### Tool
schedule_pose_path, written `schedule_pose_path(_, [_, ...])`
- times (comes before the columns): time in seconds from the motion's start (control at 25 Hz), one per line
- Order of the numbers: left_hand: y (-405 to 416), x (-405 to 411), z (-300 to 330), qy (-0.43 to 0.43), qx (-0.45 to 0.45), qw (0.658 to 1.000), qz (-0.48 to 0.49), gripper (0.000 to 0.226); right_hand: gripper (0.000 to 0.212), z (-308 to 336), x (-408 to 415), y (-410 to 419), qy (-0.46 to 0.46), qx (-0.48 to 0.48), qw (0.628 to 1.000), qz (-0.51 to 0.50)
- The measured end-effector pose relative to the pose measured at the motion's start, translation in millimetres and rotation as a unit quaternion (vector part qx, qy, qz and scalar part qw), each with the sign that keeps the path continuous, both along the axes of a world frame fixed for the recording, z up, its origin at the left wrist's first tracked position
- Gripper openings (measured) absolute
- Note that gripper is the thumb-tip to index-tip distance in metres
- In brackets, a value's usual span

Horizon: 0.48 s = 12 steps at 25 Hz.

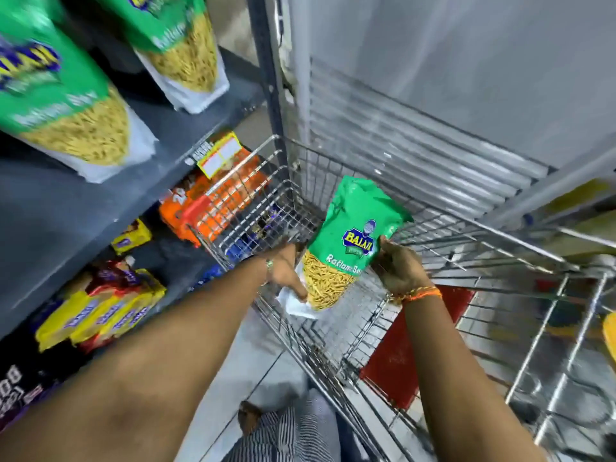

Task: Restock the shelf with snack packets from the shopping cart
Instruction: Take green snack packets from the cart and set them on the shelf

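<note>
A green snack packet (346,241) with yellow sev printed on its lower half is held upright over the wire shopping cart (443,261). My right hand (398,266) grips its right edge, thumb on the front. My left hand (288,271) holds the packet's lower left corner, at its white bottom. Two more green packets of the same kind (70,105) (181,45) stand on the dark grey shelf (50,208) at the upper left.
Lower shelves on the left hold orange packs (213,198) and yellow-red biscuit packs (103,308). A yellow price tag (220,155) hangs on the shelf edge. A red panel (410,345) is in the cart. A grey shutter (433,95) stands behind; my striped trouser leg (283,431) is below.
</note>
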<state>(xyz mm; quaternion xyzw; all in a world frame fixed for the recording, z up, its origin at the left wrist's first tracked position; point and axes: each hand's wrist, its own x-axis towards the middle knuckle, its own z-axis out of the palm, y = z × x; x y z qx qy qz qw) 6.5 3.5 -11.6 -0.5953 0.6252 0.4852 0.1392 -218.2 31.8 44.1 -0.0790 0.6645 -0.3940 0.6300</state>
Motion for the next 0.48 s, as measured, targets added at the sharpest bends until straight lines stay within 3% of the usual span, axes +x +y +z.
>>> schedule_pose_path(0.12, [4,51,54,0.061,-0.096,0.993,0.023,0.101,0.024,29,23,-18,-0.055,-0.073,0.996,0.003])
schedule_pose_path(0.24, [24,95,102,0.145,-0.151,0.975,0.07,0.087,0.018,65,61,-40,-0.045,-0.19,0.978,0.072])
schedule_pose_path(0.4, [72,170,151,0.171,-0.273,0.929,0.182,0.081,0.024,127,145,-57,-0.022,-0.346,0.92,0.182])
schedule_pose_path(0.48, [93,211,159,0.166,-0.274,0.909,0.267,0.069,0.028,156,197,-58,-0.016,-0.418,0.879,0.229])
